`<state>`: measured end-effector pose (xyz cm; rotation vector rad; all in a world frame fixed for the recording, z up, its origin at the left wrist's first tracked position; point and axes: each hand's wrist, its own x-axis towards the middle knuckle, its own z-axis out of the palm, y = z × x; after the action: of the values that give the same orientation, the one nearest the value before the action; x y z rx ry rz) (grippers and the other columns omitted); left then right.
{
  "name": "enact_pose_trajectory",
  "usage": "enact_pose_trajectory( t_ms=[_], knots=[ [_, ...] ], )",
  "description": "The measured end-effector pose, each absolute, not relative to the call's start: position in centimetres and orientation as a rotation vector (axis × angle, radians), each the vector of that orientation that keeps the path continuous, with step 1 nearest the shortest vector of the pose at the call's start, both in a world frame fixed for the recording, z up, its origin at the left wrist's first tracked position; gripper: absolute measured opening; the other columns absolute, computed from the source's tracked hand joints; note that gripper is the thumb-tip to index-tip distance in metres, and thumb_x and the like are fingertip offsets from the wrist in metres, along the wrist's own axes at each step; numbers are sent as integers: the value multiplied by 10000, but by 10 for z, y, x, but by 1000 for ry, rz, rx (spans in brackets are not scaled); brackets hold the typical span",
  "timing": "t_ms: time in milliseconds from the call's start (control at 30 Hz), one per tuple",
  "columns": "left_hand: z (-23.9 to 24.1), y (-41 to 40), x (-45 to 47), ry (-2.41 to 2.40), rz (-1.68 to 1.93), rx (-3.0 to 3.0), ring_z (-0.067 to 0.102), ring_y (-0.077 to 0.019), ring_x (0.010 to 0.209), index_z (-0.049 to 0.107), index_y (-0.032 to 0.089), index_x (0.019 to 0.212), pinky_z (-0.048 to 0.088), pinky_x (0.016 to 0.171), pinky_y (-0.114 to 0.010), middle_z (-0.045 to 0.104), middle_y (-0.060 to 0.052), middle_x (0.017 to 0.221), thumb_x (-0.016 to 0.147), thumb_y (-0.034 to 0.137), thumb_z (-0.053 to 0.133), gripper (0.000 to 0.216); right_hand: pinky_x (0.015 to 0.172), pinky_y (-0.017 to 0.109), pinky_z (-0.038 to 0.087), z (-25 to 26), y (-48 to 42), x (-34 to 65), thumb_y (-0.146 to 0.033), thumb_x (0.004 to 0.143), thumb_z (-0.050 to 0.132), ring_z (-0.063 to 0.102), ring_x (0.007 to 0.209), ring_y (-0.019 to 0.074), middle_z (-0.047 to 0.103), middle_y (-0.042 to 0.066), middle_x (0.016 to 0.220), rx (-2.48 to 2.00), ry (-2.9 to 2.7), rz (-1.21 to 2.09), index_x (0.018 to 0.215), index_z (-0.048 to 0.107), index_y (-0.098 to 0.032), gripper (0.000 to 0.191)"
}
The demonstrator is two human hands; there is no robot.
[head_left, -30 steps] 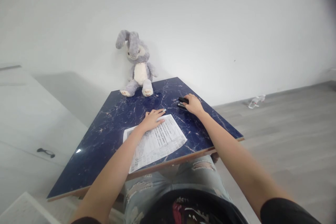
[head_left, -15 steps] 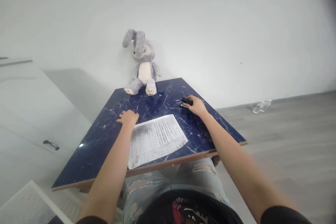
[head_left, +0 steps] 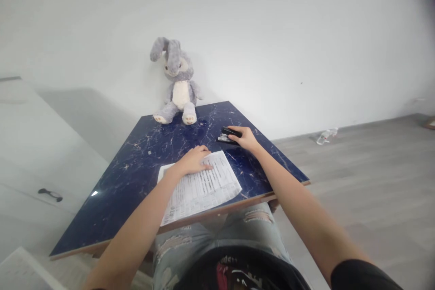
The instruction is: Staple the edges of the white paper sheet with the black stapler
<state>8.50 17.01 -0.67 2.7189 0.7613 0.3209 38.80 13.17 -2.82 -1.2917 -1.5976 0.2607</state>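
Observation:
Printed sheets of paper [head_left: 204,190] lie near the front edge of the blue marbled table [head_left: 129,190]. Across their upper edge rests my left hand [head_left: 195,161], with fingers stretched out and the thumb over the print; it grips nothing. My right hand [head_left: 245,138] is closed around a black stapler [head_left: 228,136], its jaws pointing left. The stapler is just beyond the paper's top right corner, apart from it, at or just above the tabletop.
A grey plush rabbit [head_left: 179,88] sits at the table's back edge against the white wall. On the left stands a white cabinet with a dark handle [head_left: 50,195]. A clear plastic item [head_left: 326,136] lies on the grey floor to the right.
My left hand has moved right, from the bare tabletop beside the paper onto its upper part. My right hand has brought the stapler slightly left, and more of its metal shows.

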Motion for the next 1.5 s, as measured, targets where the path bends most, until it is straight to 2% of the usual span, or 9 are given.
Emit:
enact_pose_trajectory(
  t_ms=[200,367,467,600,700,800,1133,1333,1500],
  knots=[
    [-5,153,116,825,72,2838,486,-365,1349,642,271,1419,362,1116,-533,557,-137,1453,906,477,719,558,1102,516,527,-34,139,396,-393,793,818,728,1168,337,776,85,1239,-1156,-1375,377,1230,780,-211,475],
    [-28,164,126,1029,391,2540,531,-382,1309,625,204,1419,386,1118,-567,606,-148,1360,758,501,862,763,1092,520,537,-34,135,391,-378,790,833,738,1143,335,779,85,1228,-1092,-1551,484,1200,796,-222,440],
    [-44,172,123,961,749,2171,625,-338,1194,689,154,1303,447,1094,-502,666,-141,1261,623,270,937,732,1082,507,545,-34,132,385,-376,785,839,739,1142,328,777,84,1233,-1091,-1670,509,1190,800,-230,432],
    [-52,181,118,926,981,1877,675,-262,1109,730,158,1190,503,1050,-424,723,-121,1197,694,40,707,511,1064,484,550,-36,132,379,-450,753,859,747,1109,328,794,81,1180,-1141,-1743,543,1146,813,-227,454],
    [-52,186,118,947,1072,1782,684,-248,1132,735,157,1173,514,1046,-415,734,-128,1212,800,68,562,420,1052,434,546,-38,137,376,-584,970,573,747,1092,287,804,67,1139,-1201,-1686,586,1118,813,-211,468],
    [-54,188,119,932,1110,1717,685,-264,1164,753,169,1135,525,1031,-417,739,-125,1231,893,175,539,323,1000,394,555,-42,146,375,-522,1080,214,746,1020,247,806,80,1040,-1438,-1557,499,1021,804,-184,683],
    [-60,192,123,921,1117,1652,677,-266,1134,787,193,1063,507,1047,-419,755,-93,1182,928,231,580,250,1081,707,358,-52,148,385,-537,1043,260,535,1195,389,686,121,1081,-1820,-1607,334,904,705,-253,546],
    [-56,191,121,947,1125,1635,682,-268,1126,799,192,1015,468,1106,-444,774,-91,1128,910,177,596,229,1113,608,393,-37,139,380,-492,1068,158,590,1163,317,707,97,1107,-1676,-1699,286,950,697,-254,601],
    [-55,193,119,906,1119,1531,704,-253,1128,774,175,1018,492,1097,-444,765,-110,1149,925,146,571,225,970,377,530,-26,126,375,-434,879,700,708,1035,259,774,44,1123,-1432,-1995,283,1146,736,-243,330]
  ],
)
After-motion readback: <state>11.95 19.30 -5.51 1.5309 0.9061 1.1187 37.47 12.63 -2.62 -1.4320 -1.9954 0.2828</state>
